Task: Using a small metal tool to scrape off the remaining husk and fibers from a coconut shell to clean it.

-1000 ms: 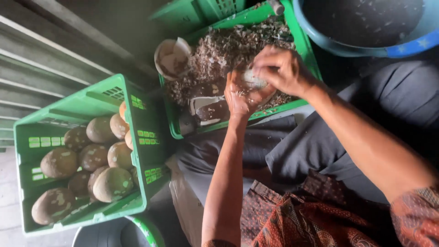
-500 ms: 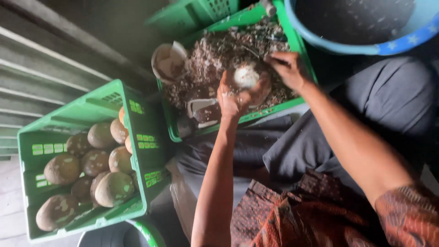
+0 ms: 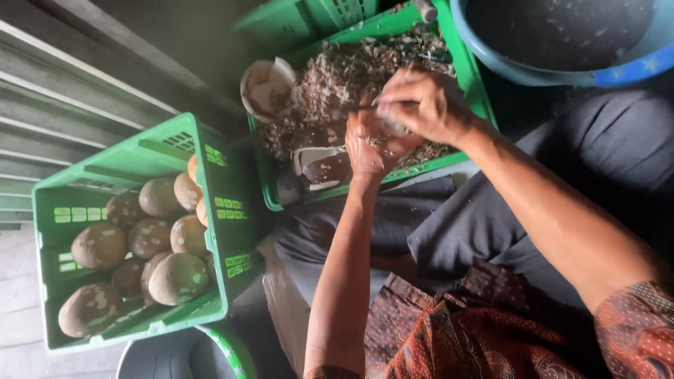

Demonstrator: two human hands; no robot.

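My left hand (image 3: 371,149) cups a pale, round coconut piece (image 3: 397,128) from below, over the green crate of brown shavings (image 3: 465,67). My right hand (image 3: 421,104) is closed over the top of it and hides most of it. A thin dark tip like a small knife blade (image 3: 357,109) sticks out from the right hand's fingers. Both hands touch the piece, and husk flakes cling to the left hand.
A second green crate (image 3: 210,144) on the left holds several brown-skinned coconuts (image 3: 151,235). A pale empty shell cup (image 3: 267,88) and shell fragments (image 3: 319,165) lie by the shavings. A blue basin (image 3: 632,70) stands top right, a grey bucket (image 3: 175,359) at the bottom. My dark-trousered knees (image 3: 491,217) are below the crate.
The right hand has moved down over the pale piece, which showed between the hands half a second ago. The left hand stays under it. The view has shifted slightly.
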